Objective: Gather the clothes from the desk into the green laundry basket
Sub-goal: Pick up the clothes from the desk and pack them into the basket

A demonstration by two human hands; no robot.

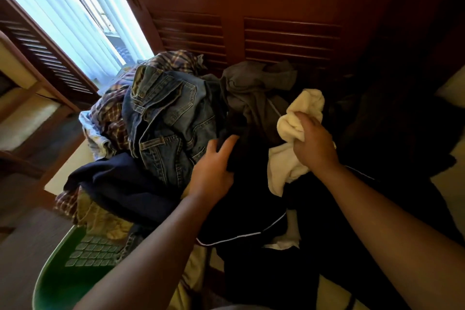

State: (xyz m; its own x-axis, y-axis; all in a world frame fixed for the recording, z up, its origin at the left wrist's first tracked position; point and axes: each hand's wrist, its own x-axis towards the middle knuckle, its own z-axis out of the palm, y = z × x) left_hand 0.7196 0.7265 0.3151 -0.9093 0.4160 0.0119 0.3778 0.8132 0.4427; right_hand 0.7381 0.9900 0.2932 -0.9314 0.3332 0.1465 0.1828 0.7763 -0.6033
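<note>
My right grip (313,143) is closed on a cream cloth (302,111); my left grip (214,166), fingers spread wide, presses the dark garment (251,209). Clothes (jeans (166,118) topmost) heap on the surface; the green laundry basket (63,282) sits lower left.

A pale cream desk top (69,168) shows at frame left and right, buried under a heap: blue denim jeans (168,118), plaid shirt (110,113), dark navy garments (120,184).
</note>
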